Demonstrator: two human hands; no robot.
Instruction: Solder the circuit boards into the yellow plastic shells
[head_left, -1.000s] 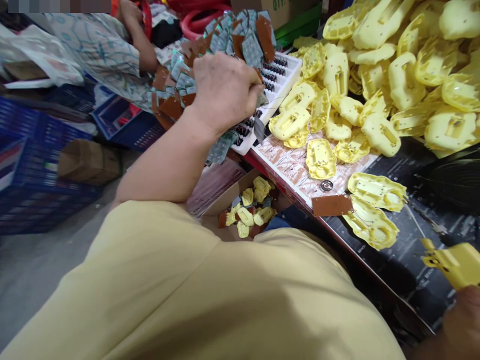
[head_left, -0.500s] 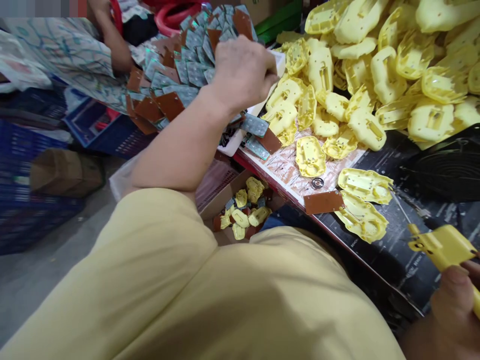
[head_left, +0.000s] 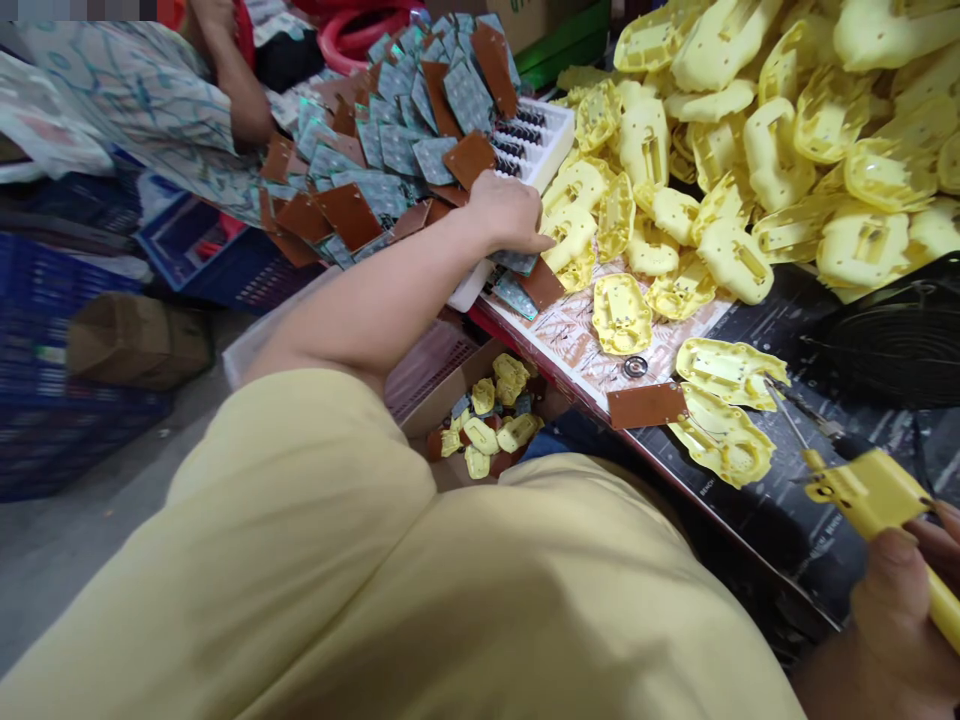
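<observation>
My left hand (head_left: 508, 212) reaches across to the near edge of a heap of brown and grey circuit boards (head_left: 397, 150), fingers curled down onto boards (head_left: 525, 283) lying beside a white tray (head_left: 546, 150); whether it grips one is hidden. My right hand (head_left: 896, 610) at the bottom right holds a yellow soldering iron (head_left: 877, 495), its tip pointing up-left toward a yellow plastic shell (head_left: 721, 440). A loose brown board (head_left: 646, 405) lies at the bench's front edge.
A big pile of yellow plastic shells (head_left: 750, 130) covers the bench's far side. Another person's arm and patterned sleeve (head_left: 161, 100) are at the top left. A cardboard box of shells (head_left: 491, 420) sits below the bench; blue crates (head_left: 52, 300) stand left.
My left hand has dropped from above the board heap to its near edge by the white tray. My right hand with the soldering iron has come further into view.
</observation>
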